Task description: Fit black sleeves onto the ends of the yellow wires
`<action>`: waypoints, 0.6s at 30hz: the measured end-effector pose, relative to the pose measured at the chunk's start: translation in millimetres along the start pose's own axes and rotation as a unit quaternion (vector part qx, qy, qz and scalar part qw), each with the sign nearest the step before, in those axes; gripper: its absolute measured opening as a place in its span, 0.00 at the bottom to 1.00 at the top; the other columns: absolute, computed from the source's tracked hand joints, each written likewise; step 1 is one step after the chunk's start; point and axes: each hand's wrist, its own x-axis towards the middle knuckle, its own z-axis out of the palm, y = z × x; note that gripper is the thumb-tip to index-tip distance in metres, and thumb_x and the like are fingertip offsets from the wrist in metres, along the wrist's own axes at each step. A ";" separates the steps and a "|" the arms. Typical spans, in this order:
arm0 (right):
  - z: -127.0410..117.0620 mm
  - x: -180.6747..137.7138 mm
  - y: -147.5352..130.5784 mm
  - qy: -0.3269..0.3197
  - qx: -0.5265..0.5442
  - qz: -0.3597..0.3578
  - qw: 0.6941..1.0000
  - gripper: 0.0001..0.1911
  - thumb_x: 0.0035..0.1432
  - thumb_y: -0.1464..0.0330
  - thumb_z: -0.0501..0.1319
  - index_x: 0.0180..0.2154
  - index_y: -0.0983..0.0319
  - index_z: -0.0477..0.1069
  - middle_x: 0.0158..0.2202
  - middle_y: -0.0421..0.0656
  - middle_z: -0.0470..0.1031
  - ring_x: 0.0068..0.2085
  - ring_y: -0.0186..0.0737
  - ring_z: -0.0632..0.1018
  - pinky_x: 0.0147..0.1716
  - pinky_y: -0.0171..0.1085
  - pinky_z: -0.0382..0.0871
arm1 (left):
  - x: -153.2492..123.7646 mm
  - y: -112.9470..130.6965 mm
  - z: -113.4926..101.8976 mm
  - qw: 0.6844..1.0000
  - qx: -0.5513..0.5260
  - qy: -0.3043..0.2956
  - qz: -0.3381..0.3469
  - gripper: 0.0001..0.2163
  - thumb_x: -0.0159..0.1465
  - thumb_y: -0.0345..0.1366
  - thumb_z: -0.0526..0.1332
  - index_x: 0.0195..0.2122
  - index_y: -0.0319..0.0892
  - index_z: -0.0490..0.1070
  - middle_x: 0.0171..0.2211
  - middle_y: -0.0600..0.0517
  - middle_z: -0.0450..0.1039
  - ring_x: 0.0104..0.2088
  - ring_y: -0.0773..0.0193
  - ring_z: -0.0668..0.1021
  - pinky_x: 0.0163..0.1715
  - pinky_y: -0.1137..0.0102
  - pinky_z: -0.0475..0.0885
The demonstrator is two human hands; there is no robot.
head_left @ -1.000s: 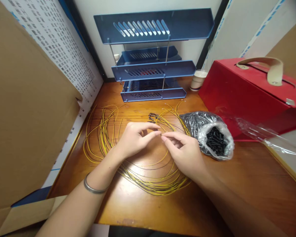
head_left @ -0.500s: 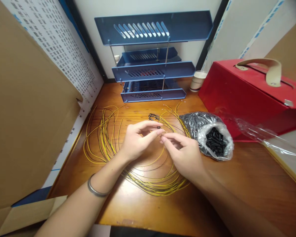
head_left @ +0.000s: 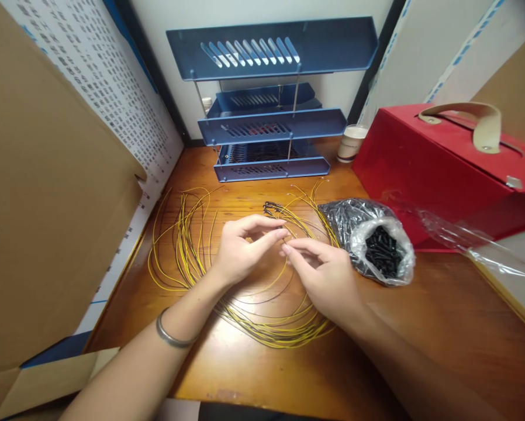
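Note:
My left hand (head_left: 242,250) is closed in a pinch on a small black part, mostly covered by the fingertips. Close against it, my right hand (head_left: 328,278) pinches the end of a thin wire. Below both hands, yellow and black wires (head_left: 280,339) lie in a wide loose loop on the wooden table. Just beyond the fingers, several wire ends carry black tubular pieces (head_left: 271,208). To the right, a clear plastic bag (head_left: 348,219) stands with its mouth rolled open, full of small black parts (head_left: 382,251).
A blue tiered tray rack (head_left: 271,169) stands at the back, with a paper cup (head_left: 351,145) beside it. The red box (head_left: 429,169) with a beige handle takes up the right side. Cardboard (head_left: 56,193) rises along the left.
The fingertips of both hands have drawn slightly closer, the right moving a little left. The black part in my left fingers is now more covered.

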 end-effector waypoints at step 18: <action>-2.3 6.9 0.6 -0.110 0.365 0.221 0.898 0.16 0.48 0.58 0.75 0.35 0.62 0.81 0.32 0.42 0.81 0.33 0.35 0.82 0.37 0.34 0.74 | 1.7 -3.1 -5.8 0.999 -0.007 0.028 0.017 0.10 0.59 0.39 0.71 0.39 0.39 0.81 0.33 0.46 0.83 0.32 0.63 0.83 0.22 0.76 0.72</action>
